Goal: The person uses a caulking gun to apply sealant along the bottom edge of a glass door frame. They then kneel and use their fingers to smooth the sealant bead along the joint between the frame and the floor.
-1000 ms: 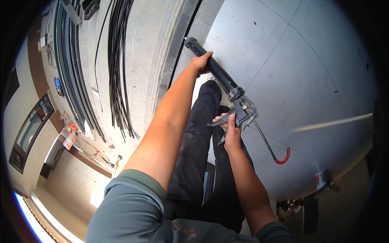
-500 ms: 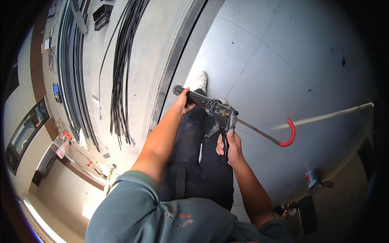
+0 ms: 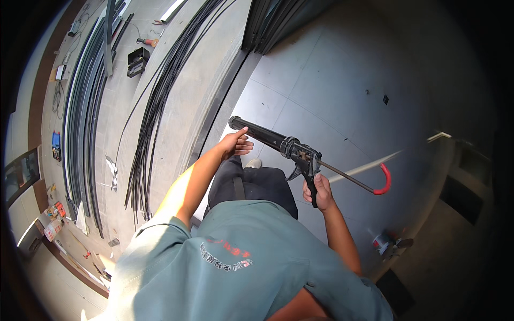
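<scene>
A black caulking gun (image 3: 267, 138) with a long round barrel slants across in front of my body, its barrel end toward the upper left. My right hand (image 3: 320, 191) is closed round its handle, close to the trigger. From the back of the gun a metal rod runs out to the right and ends in a red hook (image 3: 384, 181). My left hand (image 3: 237, 143) is beside the front part of the barrel, its thumb against the barrel and its fingers stretched out, not wrapped round it. The inside of the barrel is hidden.
Left of me lie a bundle of thin black strips (image 3: 152, 115) and long dark profiles (image 3: 85, 115). A black toolbox (image 3: 138, 62) stands between their far ends. A dark floor track (image 3: 222, 101) runs beside the smooth grey floor (image 3: 300, 91). Dark upright panels (image 3: 276, 24) stand at the far end.
The view has shifted, showing more of the far panels. My left hand has loosened from round the barrel, its fingers now straighter. My right hand keeps hold of the handle.
</scene>
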Available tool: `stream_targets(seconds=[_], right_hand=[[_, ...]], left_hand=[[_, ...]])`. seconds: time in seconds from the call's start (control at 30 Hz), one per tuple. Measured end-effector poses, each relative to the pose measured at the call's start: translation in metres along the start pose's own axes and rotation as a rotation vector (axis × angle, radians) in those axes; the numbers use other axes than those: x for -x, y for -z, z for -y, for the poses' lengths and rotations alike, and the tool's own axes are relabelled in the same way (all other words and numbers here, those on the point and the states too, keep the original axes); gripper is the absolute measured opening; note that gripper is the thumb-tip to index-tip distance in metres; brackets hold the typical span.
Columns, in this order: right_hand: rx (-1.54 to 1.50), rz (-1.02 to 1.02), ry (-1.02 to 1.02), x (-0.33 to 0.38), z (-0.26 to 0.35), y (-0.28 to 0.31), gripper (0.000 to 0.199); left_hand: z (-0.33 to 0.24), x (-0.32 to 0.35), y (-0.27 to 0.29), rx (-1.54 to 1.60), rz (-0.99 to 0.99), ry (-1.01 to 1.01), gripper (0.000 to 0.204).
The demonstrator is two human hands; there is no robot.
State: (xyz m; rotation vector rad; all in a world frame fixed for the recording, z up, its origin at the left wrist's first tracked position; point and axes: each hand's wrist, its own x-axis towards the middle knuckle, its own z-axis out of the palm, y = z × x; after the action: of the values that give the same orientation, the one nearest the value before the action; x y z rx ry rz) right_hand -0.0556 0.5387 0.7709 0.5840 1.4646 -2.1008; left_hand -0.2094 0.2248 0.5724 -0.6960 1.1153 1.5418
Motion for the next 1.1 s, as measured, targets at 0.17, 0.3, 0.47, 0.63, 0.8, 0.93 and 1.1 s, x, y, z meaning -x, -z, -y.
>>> stream_targets(seconds=[0.17, 0.3, 0.47, 0.63, 0.8, 0.93, 1.1], right_hand=[[0.296, -0.227, 0.006, 0.005, 0.022, 0.031, 0.050], [0.327, -0.357, 0.004, -0.007, 0.002, 0.084, 0.060], [0.483, -0.413, -0.153, -0.007, -0.033, 0.186, 0.064], [1.061, -0.392, -0.219, 0.016, -0.072, 0.290, 0.051], [1.253, -0.092, -0.469, 0.017, -0.066, 0.361, 0.042], [1.544, 0.135, -0.351, -0.029, -0.040, 0.389, 0.044], [1.631, 0.139, -0.211, -0.086, -0.031, 0.375, 0.047]], left_hand=[[0.005, 0.045, 0.087, -0.201, -0.281, -0.203, 0.042], [0.064, 0.094, 0.188, -0.241, -0.709, -0.262, 0.006], [0.195, 0.201, 0.221, -0.154, -0.961, -0.222, 0.011], [0.316, 0.231, 0.092, -0.093, -1.057, -0.206, 0.018], [0.373, 0.212, -0.074, -0.452, -1.094, -0.244, 0.025], [0.402, 0.212, -0.148, -0.350, -1.209, -0.292, 0.022], [0.480, 0.230, -0.177, 0.003, -1.265, -0.236, 0.021]])
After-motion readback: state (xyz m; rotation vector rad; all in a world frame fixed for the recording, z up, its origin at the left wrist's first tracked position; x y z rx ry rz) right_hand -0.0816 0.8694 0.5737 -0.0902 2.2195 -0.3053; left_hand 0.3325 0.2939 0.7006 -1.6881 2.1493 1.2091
